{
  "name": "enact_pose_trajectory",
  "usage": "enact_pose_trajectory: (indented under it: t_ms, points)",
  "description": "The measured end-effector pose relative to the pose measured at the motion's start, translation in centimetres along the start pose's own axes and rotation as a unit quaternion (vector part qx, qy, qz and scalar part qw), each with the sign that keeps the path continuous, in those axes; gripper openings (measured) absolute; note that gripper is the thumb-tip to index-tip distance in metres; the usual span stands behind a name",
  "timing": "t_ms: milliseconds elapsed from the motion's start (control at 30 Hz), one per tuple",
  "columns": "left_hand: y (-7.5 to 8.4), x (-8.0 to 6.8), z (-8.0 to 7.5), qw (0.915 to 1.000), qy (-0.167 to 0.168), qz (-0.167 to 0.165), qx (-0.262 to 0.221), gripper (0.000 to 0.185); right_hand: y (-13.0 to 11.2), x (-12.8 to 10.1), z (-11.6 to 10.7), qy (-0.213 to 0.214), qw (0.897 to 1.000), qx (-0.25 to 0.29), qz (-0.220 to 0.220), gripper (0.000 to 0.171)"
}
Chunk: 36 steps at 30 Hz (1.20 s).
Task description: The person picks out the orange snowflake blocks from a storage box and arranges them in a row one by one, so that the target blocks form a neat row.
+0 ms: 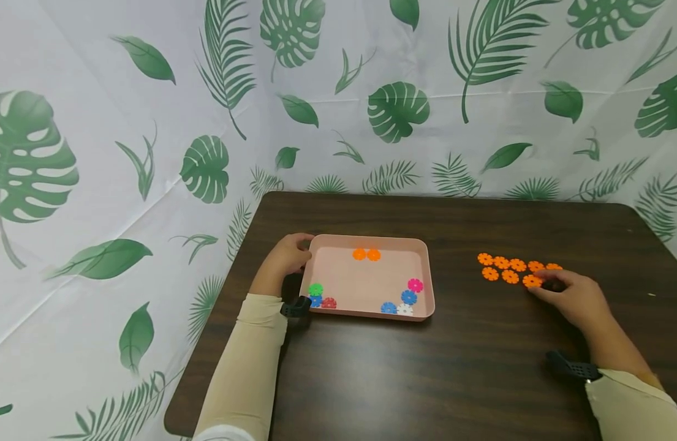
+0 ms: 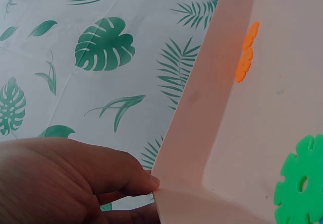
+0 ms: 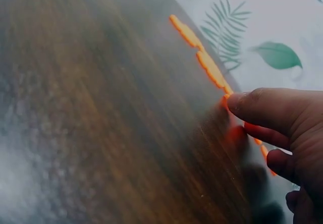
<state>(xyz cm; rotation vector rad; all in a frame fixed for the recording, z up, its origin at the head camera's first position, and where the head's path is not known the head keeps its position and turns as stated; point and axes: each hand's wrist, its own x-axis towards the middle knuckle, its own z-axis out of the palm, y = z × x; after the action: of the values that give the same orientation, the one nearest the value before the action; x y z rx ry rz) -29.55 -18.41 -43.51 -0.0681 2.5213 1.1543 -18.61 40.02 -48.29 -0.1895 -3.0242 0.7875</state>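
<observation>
In the head view, my left hand holds the left side of a pink tray. The left wrist view has its thumb against the outside of the wall by a corner; the other fingertips are partly hidden. Over on the right, my right hand pinches an orange notched plastic disc between thumb and forefinger, low at the tabletop. More orange discs lie in two rows beside it. Seen by the right wrist camera, the thumb touches the line of orange discs.
Inside the tray, two orange discs sit by the far wall. A green disc with blue and red ones is in the near left corner; pink, blue and white discs fill the near right. A leaf-print cloth hangs behind the dark table.
</observation>
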Motion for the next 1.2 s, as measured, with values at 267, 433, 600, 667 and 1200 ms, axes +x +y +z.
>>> enact_pose_trajectory:
  t_ms: [267,433,600,667,1200]
  points:
    - [0.2,-0.2,-0.1,1.0,-0.004,-0.002,-0.001,0.052,-0.1,0.3,0.1,0.007,1.0,-0.007,-0.019,0.059]
    - [0.1,-0.2,-0.1,1.0,-0.005,-0.006,-0.002,0.052,-0.4,0.2,0.0,0.006,0.999,-0.01,-0.03,0.056]
    - [0.1,0.0,-0.2,1.0,-0.006,-0.006,-0.004,0.052,-0.5,0.2,-0.2,0.017,0.999,-0.014,-0.036,0.053]
    - [0.1,0.1,-0.2,0.9999,-0.007,-0.007,-0.005,0.053,-0.4,0.1,-0.6,0.033,0.999,-0.008,-0.027,0.052]
    - [0.3,0.0,-0.4,0.9999,-0.003,-0.011,0.004,0.053,-8.1,2.5,-3.3,0.107,0.988,0.09,-0.059,0.039]
